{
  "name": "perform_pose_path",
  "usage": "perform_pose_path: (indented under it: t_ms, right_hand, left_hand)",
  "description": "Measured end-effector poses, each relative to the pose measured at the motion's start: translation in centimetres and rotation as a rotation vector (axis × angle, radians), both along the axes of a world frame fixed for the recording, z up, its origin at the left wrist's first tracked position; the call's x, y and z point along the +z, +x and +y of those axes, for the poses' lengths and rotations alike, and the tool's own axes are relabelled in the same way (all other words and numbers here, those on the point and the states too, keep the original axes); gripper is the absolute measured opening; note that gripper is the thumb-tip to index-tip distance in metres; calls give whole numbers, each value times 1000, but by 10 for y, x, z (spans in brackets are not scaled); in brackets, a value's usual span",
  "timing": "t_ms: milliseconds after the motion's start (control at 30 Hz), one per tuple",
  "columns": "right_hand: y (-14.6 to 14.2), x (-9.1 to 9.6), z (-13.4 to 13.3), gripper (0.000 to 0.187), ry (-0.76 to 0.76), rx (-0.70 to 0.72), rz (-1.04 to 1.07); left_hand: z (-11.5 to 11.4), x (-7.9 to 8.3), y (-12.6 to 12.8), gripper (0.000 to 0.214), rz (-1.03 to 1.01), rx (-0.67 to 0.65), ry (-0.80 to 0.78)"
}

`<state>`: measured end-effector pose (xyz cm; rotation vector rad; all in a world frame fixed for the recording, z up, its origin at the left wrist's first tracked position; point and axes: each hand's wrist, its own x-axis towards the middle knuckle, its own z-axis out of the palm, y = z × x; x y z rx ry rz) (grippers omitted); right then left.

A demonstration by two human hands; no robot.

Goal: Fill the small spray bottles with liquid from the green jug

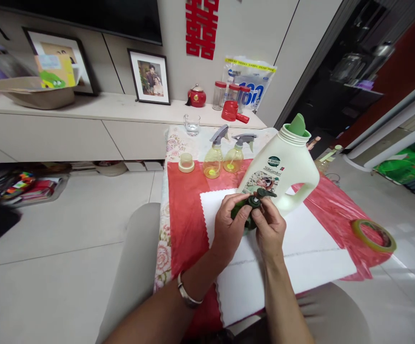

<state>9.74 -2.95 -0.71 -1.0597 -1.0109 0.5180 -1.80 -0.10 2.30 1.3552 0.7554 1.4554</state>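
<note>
My left hand (229, 227) wraps around a small dark green bottle (243, 209) over the white cloth (293, 258). The thumb and fingers of my right hand (270, 227) pinch the bottle's dark green spray top (260, 194). Most of the bottle is hidden by my fingers. Right behind my hands stands a big white jug (284, 169) with a green spout and a printed label.
Two yellowish spray bottles (213, 157) (236, 155), a small lidded jar (186, 162) and a glass (192, 124) stand at the table's far end. A tape roll (374, 234) lies at the right edge. Red plastic sheet (184, 210) covers the table. A sideboard with frames and jars runs behind.
</note>
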Motion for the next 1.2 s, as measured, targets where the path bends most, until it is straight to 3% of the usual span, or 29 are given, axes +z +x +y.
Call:
perform_pose_path:
  t_ms: [300, 767, 1200]
  right_hand:
    - [-1, 6, 0, 31, 1, 17, 51]
    - [2, 1, 3, 42, 6, 34, 65]
    - [1, 7, 1, 32, 17, 16, 40]
  left_hand:
    - [0, 3, 1, 18, -24, -34, -83]
    - [1, 1, 1, 20, -32, -27, 2]
    - [1, 0, -1, 22, 2, -23, 73]
